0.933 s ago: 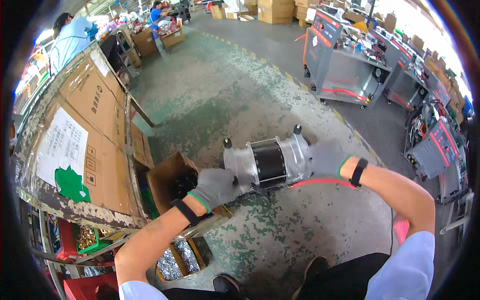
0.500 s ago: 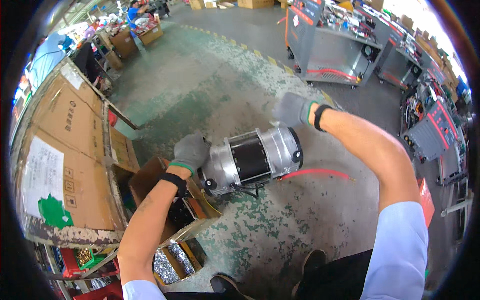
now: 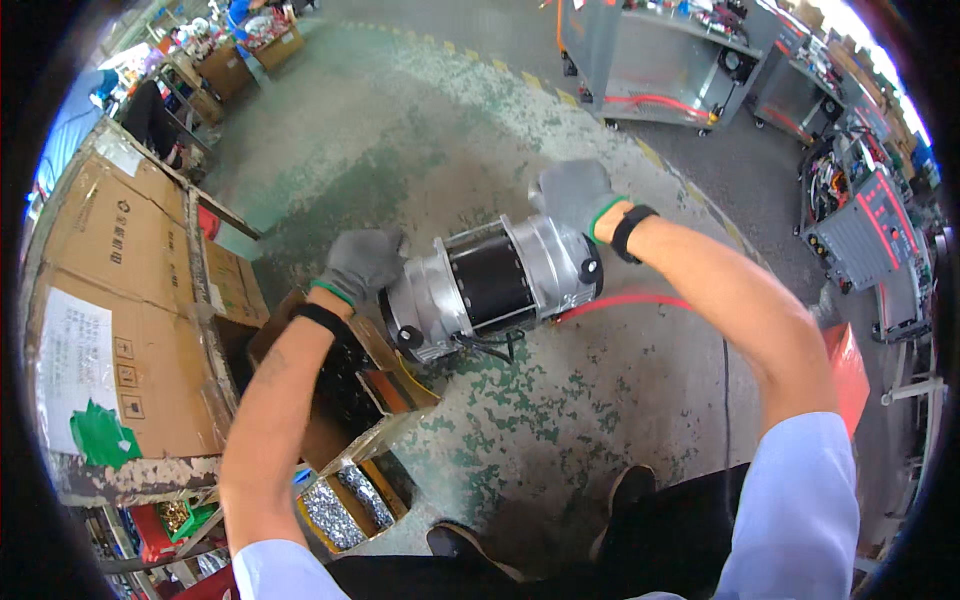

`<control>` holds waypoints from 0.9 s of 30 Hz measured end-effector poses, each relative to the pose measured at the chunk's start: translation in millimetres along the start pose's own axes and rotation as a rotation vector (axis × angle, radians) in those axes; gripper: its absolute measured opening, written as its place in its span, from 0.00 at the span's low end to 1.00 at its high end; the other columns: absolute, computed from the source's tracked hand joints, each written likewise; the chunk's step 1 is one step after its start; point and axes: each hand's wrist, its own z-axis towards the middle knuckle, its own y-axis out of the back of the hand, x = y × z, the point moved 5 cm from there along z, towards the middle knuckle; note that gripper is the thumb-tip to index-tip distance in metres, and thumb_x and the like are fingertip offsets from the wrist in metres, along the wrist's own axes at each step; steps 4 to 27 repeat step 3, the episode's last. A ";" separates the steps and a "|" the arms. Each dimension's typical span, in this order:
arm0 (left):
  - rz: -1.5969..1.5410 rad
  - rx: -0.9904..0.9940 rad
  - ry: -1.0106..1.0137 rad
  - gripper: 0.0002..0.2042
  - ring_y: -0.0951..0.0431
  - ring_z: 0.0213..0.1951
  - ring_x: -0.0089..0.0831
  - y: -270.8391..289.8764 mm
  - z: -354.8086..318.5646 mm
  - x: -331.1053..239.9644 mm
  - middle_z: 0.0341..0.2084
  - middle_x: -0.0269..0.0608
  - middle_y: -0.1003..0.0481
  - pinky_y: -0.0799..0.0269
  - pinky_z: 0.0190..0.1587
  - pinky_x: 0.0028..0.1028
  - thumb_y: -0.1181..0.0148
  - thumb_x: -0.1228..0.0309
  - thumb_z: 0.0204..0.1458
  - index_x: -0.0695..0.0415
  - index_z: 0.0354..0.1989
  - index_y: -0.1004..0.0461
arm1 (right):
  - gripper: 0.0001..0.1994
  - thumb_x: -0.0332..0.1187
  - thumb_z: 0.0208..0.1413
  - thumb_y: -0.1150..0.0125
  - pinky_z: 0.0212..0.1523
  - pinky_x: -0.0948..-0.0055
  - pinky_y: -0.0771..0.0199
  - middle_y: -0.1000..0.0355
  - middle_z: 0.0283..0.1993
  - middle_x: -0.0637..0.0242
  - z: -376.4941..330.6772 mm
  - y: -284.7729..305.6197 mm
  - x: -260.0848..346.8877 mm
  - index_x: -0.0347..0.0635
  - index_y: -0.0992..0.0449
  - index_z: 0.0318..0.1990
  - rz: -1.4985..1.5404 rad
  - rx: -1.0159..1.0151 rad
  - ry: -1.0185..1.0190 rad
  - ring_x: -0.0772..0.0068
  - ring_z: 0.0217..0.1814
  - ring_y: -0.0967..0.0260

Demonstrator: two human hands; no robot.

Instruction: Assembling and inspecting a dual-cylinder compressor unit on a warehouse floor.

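Observation:
A silver cylindrical motor or pump unit (image 3: 490,280) with a black middle band lies in front of me, its long axis running left to right. My left hand (image 3: 362,265), in a grey glove, is curled at the unit's far left end. At its far right end is my right hand (image 3: 575,195), gloved alike, with bent fingers pointing down by the silver housing. Both hands look closed; what their fingers hold, if anything, is hidden. A black cable (image 3: 488,345) hangs at the unit's near side.
Cardboard boxes (image 3: 125,240) stand on a worn rack at left. Below are an open carton (image 3: 330,420) and a box of small metal parts (image 3: 345,505). A red hose (image 3: 640,299) extends right of the unit. Grey wheeled machines (image 3: 660,70) stand at far right.
My right hand has come down and nearer to the unit's right end. My left hand has shifted away from the unit's top left edge. The view has tilted slightly.

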 end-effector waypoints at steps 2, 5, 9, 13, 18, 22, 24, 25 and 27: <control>-0.102 -0.074 0.156 0.18 0.20 0.36 0.48 3.7 -4.5 -7.9 0.30 0.54 0.22 0.26 0.41 0.46 0.48 0.54 0.52 0.52 0.46 0.27 | 0.19 0.49 0.55 0.51 0.40 0.55 0.24 0.22 0.35 0.55 -10.3 4.4 -7.9 0.46 0.19 0.36 0.074 -0.018 -0.092 0.55 0.38 0.22; -0.149 -0.104 0.237 0.19 0.20 0.37 0.47 7.1 -12.3 -9.0 0.32 0.55 0.22 0.27 0.43 0.46 0.47 0.54 0.52 0.52 0.47 0.27 | 0.20 0.51 0.55 0.51 0.42 0.55 0.24 0.22 0.36 0.54 -15.4 8.5 -6.4 0.46 0.19 0.36 0.121 -0.027 -0.131 0.55 0.40 0.22; -0.149 -0.104 0.237 0.19 0.20 0.37 0.47 7.1 -12.3 -9.0 0.32 0.55 0.22 0.27 0.43 0.46 0.47 0.54 0.52 0.52 0.47 0.27 | 0.20 0.51 0.55 0.51 0.42 0.55 0.24 0.22 0.36 0.54 -15.4 8.5 -6.4 0.46 0.19 0.36 0.121 -0.027 -0.131 0.55 0.40 0.22; -0.149 -0.104 0.237 0.19 0.20 0.37 0.47 7.1 -12.3 -9.0 0.32 0.55 0.22 0.27 0.43 0.46 0.47 0.54 0.52 0.52 0.47 0.27 | 0.20 0.51 0.55 0.51 0.42 0.55 0.24 0.22 0.36 0.54 -15.4 8.5 -6.4 0.46 0.19 0.36 0.121 -0.027 -0.131 0.55 0.40 0.22; -0.149 -0.104 0.237 0.19 0.20 0.37 0.47 7.1 -12.3 -9.0 0.32 0.55 0.22 0.27 0.43 0.46 0.47 0.54 0.52 0.52 0.47 0.27 | 0.20 0.51 0.55 0.51 0.42 0.55 0.24 0.22 0.36 0.54 -15.4 8.5 -6.4 0.46 0.19 0.36 0.121 -0.027 -0.131 0.55 0.40 0.22; -0.149 -0.104 0.237 0.19 0.20 0.37 0.47 7.1 -12.3 -9.0 0.32 0.55 0.22 0.27 0.43 0.46 0.47 0.54 0.52 0.52 0.47 0.27 | 0.20 0.51 0.55 0.51 0.42 0.55 0.24 0.22 0.36 0.54 -15.4 8.5 -6.4 0.46 0.19 0.36 0.121 -0.027 -0.131 0.55 0.40 0.22; -0.149 -0.104 0.237 0.19 0.20 0.37 0.47 7.1 -12.3 -9.0 0.32 0.55 0.22 0.27 0.43 0.46 0.47 0.54 0.52 0.52 0.47 0.27 | 0.20 0.51 0.55 0.51 0.42 0.55 0.24 0.22 0.36 0.54 -15.4 8.5 -6.4 0.46 0.19 0.36 0.121 -0.027 -0.131 0.55 0.40 0.22; -0.149 -0.104 0.237 0.19 0.20 0.37 0.47 7.1 -12.3 -9.0 0.32 0.55 0.22 0.27 0.43 0.46 0.47 0.54 0.52 0.52 0.47 0.27 | 0.20 0.51 0.55 0.51 0.42 0.55 0.24 0.22 0.36 0.54 -15.4 8.5 -6.4 0.46 0.19 0.36 0.121 -0.027 -0.131 0.55 0.40 0.22; -0.149 -0.104 0.237 0.19 0.20 0.37 0.47 7.1 -12.3 -9.0 0.32 0.55 0.22 0.27 0.43 0.46 0.47 0.54 0.52 0.52 0.47 0.27 | 0.20 0.51 0.55 0.51 0.42 0.55 0.24 0.22 0.36 0.54 -15.4 8.5 -6.4 0.46 0.19 0.36 0.121 -0.027 -0.131 0.55 0.40 0.22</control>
